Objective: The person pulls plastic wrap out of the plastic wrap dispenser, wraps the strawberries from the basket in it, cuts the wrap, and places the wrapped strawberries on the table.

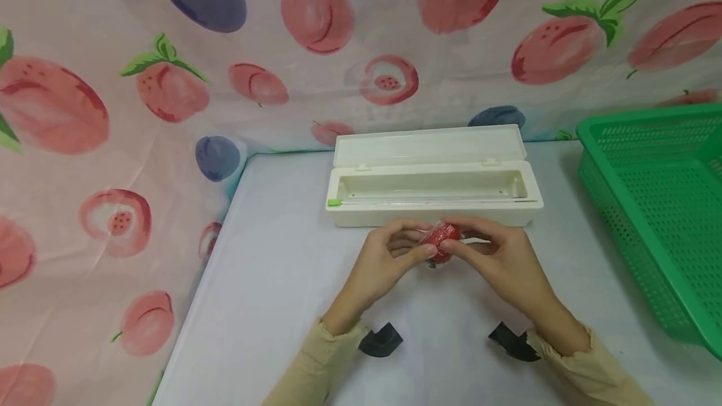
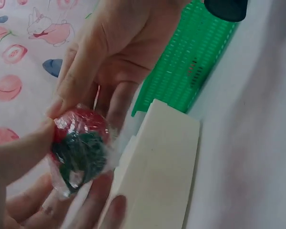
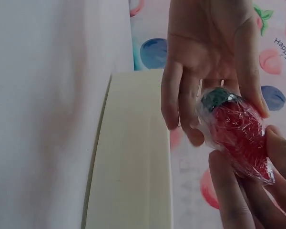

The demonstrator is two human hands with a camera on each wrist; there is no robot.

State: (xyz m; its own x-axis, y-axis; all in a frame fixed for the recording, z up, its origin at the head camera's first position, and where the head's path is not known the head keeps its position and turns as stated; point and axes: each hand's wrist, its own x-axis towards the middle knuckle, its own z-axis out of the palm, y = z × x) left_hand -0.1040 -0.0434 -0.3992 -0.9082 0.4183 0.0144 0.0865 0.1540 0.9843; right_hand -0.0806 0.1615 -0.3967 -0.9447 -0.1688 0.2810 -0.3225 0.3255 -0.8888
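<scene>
Head view, white table (image 1: 271,306), green basket (image 1: 654,205) at 3 o'clock, open white box (image 1: 434,183) at 12 o'clock of the hands, left hand (image 1: 383,262) and right hand (image 1: 502,262) meeting, fingers of both pinching a film-wrapped strawberry (image 1: 442,242) just above the table.

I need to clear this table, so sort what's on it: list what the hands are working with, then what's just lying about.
In use:
- strawberry wrapped in clear film, pinched between left hand and right hand
- open white film dispenser box, just behind the hands

Lying about:
- green basket at the right
- fruit-print cloth backdrop
</scene>
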